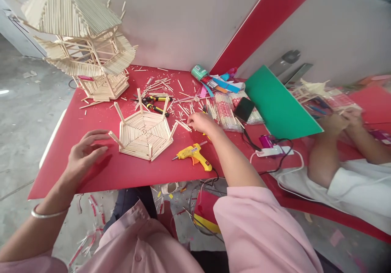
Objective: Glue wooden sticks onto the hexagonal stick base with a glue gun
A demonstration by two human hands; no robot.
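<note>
My left hand is open above the red table's left part, fingers apart and thumb toward the hexagonal stick base. That base lies flat, made of thin wooden sticks in rings, with short posts at its corners. My right hand reaches over the middle of the table, fingers pinched together beside some loose wooden sticks. Whether a stick is between its fingertips cannot be made out. A yellow hot glue gun lies on its side between the base and my right forearm.
At the back left stands a tiered stick pavilion. Yellow-black pliers lie among scattered stick offcuts. Bagged sticks, a black box, a green divider and a power strip are to the right. A co-worker's hands are beyond.
</note>
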